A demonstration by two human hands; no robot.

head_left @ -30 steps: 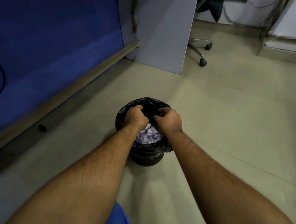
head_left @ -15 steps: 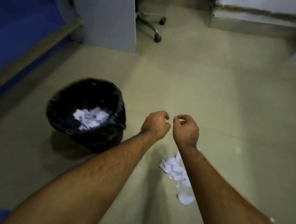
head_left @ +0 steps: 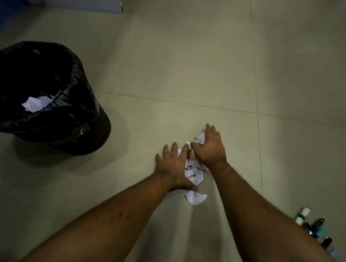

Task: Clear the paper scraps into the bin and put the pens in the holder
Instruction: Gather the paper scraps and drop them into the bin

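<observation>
Pressing paper scraps (head_left: 194,171) between them — left hand (head_left: 172,167), right hand (head_left: 210,148), fingers straight.

White paper scraps (head_left: 194,171) lie heaped on the floor (head_left: 192,71), one larger piece (head_left: 195,197) just apart, more scraps (head_left: 37,103) sit inside the black-lined bin (head_left: 70,123) — upright, well left — while blurred pens (head_left: 314,228) lie far right.
</observation>
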